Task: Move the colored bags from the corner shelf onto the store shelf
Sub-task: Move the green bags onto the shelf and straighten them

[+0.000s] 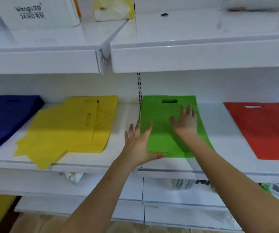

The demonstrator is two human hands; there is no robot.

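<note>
Placing step, as I read it: green bags (165,132) lie flat at the left end of the right-hand store shelf (219,132). My right hand (185,122) presses on top, grip wide; left hand (139,143), fingers straight, squares the stack's left edge. Next I'd fetch the yellow bags (68,128), splayed over the left shelf's front edge.

I am looking at a shop. White metal display shelves (202,54) run in tiers with a slotted upright (139,84) between bays, flat bags (268,130) lie sorted by colour, and a boxed "Wengu 24/6" staples pack (32,12) sits above.
</note>
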